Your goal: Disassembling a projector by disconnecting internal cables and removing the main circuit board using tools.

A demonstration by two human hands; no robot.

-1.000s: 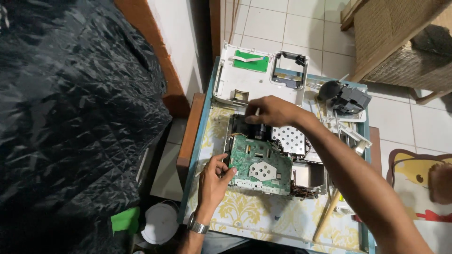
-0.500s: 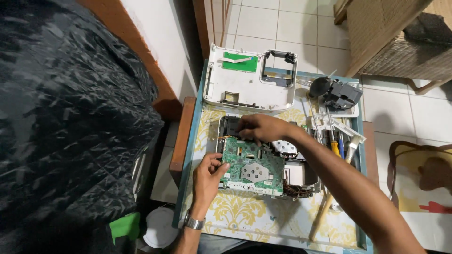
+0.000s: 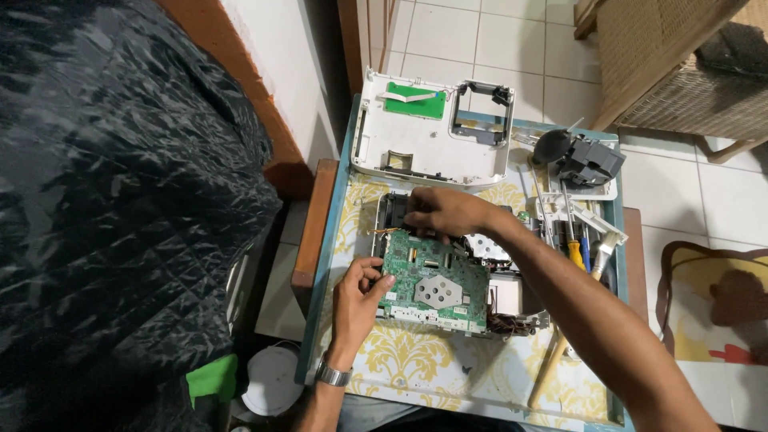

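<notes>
Green circuit board (image 3: 436, 282) sits on top of an opened device chassis (image 3: 512, 300), between the two hands, on a small table covered with a yellow-patterned cloth (image 3: 416, 360). Left hand (image 3: 358, 304), a wristwatch (image 3: 332, 373) on its wrist, pinches the board's near-left edge between thumb and fingertips. Right hand (image 3: 444, 212) reaches across from the right, its fingers curled down over the far edge of the board where it meets a dark block of the chassis; whether they grip anything there cannot be told, since the knuckles hide the fingertips. A silver metal plate is fixed near the board's centre. Beyond the right hand lies the detached white plastic housing (image 3: 432, 144), inner side up, with a smaller green board (image 3: 416, 100) mounted in it. To the right of the right forearm: a black lens-like module (image 3: 588, 160) on a white tray, and a cluster of hand tools including a yellow-handled screwdriver (image 3: 574, 252) and a brush (image 3: 604, 248). A long wooden stick (image 3: 548, 372) lies under the right forearm.
</notes>
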